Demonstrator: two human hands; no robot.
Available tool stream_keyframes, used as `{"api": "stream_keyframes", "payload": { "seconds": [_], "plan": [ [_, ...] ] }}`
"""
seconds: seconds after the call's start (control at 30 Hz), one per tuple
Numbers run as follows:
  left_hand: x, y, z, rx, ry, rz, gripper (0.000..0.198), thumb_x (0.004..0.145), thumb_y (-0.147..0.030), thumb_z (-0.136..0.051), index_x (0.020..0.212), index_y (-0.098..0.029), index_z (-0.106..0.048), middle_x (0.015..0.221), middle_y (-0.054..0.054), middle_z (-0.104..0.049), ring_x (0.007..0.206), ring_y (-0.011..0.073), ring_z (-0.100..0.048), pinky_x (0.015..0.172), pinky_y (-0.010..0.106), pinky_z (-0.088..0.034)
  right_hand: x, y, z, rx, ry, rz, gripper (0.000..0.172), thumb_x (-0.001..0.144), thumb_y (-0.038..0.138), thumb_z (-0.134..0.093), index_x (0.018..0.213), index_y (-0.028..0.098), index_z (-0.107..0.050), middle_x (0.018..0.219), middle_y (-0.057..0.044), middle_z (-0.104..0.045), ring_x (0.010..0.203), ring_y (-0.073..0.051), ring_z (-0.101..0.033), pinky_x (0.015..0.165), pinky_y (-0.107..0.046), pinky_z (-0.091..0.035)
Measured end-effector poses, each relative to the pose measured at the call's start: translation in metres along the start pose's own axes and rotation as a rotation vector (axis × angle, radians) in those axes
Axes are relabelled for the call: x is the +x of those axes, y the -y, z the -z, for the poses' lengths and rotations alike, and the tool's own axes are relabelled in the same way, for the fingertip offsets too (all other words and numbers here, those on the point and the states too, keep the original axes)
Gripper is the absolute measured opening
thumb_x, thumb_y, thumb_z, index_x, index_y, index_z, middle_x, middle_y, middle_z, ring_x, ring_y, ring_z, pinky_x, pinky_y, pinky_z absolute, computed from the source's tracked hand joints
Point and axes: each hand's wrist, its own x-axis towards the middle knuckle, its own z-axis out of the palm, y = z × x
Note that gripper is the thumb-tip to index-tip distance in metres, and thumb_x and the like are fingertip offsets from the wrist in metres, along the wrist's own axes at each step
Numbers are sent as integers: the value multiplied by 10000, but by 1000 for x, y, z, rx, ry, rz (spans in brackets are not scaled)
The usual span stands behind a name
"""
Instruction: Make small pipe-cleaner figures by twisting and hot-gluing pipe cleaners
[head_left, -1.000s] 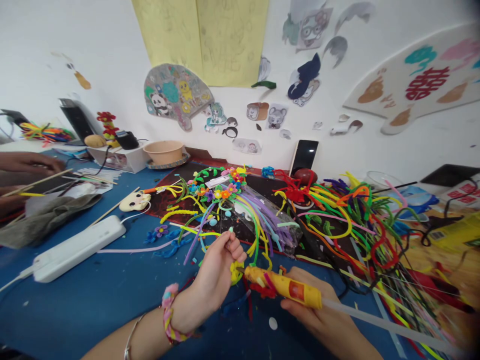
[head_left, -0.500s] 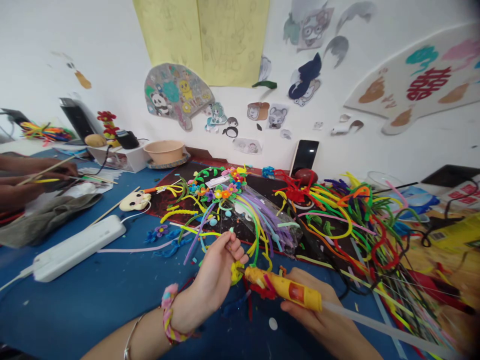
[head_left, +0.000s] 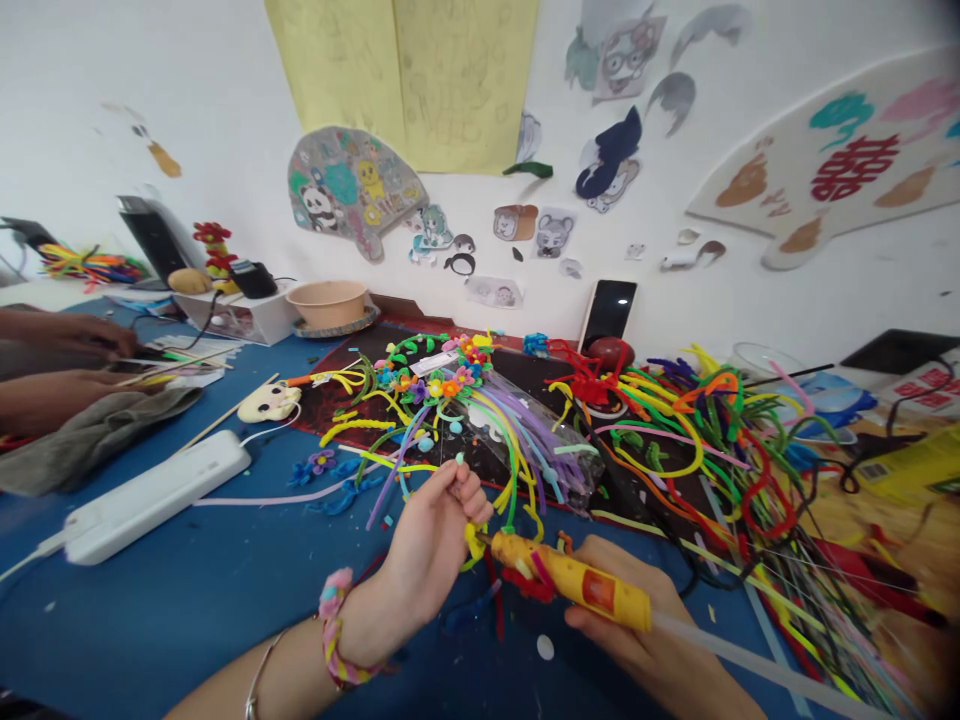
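Over the blue table (head_left: 150, 620), the right hand (head_left: 637, 650) grips a glue gun (head_left: 564, 576), the left hand (head_left: 433, 540) curled on a yellow fuzzy piece (head_left: 473, 545) at the gun's nozzle (head_left: 484, 538).

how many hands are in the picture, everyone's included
4: the person's left hand and, to its right, their right hand around the glue gun; at the left edge, a farther hand and a nearer hand, both partly hidden.

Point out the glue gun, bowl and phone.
Glue gun (head_left: 568, 578): head view, on its yellow body.
Bowl (head_left: 328, 311): head view, on its outer wall.
Phone (head_left: 607, 316): head view, on its dark face.
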Motion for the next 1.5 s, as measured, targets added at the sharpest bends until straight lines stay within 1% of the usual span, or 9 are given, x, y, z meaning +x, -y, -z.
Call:
{"api": "stream_keyframes", "payload": {
  "seconds": [0.1, 0.3, 0.57, 0.77, 0.93, 1.17, 1.3, 1.5],
  "plan": [
    [0, -2, 0, -12, 12, 3, 288, 912, -156, -358, 647, -136, -470, 644, -13, -348, 535, 96, -321, 522, 234, -325, -1, 1, 1, -2, -3, -4, 423, 867, 601, -417, 742, 212, -525, 661, 19, -509, 547, -121, -471, 493, -237, -358],
    [-1, -5, 1, -30, 93, 4, 309, 912, -145, -340, 629, -131, -464, 652, -7, -335, 557, 103, -327, 535, 239, -327, -1, 2, 5, 12, 0, -4, 440, 862, 616, -409, 737, 209, -519, 663, 15, -521, 554, -126, -484, 498, -240, -355],
    [-7, -6, 2, 15, 146, 54, 285, 918, -168, -333, 659, -149, -452, 674, -10, -324, 585, 117, -342, 603, 263, -380, -1, 2, 4, 7, 37, -11, 446, 852, 630, -411, 732, 211, -506, 655, 18, -517, 547, -127, -482, 488, -242, -345],
    [-8, -6, 1, 7, 147, 95, 259, 920, -197, -342, 689, -155, -451, 718, -5, -350, 601, 116, -361, 636, 278, -414, -1, 2, 4, 3, 44, -2, 433, 850, 623, -425, 728, 214, -503, 650, 22, -511, 547, -128, -474, 498, -244, -351],
    [-6, -6, 1, -4, 157, 106, 253, 915, -192, -342, 689, -155, -450, 732, -2, -357, 594, 111, -358, 610, 261, -403, -1, 3, 4, -4, 40, 11, 441, 858, 625, -404, 744, 213, -510, 651, 20, -518, 547, -124, -483, 504, -240, -352],
    [-7, -7, 2, 11, 192, 73, 269, 912, -177, -329, 675, -150, -453, 727, 5, -358, 594, 112, -359, 599, 255, -379, -1, 2, 4, 1, 40, 26, 460, 855, 642, -384, 749, 212, -509, 647, 19, -518, 542, -125, -484, 551, -249, -387],
    [-8, -7, 1, 17, 201, 68, 270, 913, -169, -324, 676, -149, -453, 725, 6, -355, 594, 112, -354, 596, 253, -368, -3, 1, 5, -8, 52, 18, 462, 860, 637, -379, 760, 207, -514, 670, 9, -530, 572, -130, -496, 543, -246, -375],
    [-9, -7, -4, 17, 201, -10, 287, 914, -153, -305, 662, -150, -441, 702, 6, -347, 597, 122, -369, 584, 259, -362, -3, 3, 4, -12, 38, 16, 480, 858, 646, -366, 736, 203, -506, 658, 10, -527, 566, -124, -491, 532, -238, -373]
  ]
}}
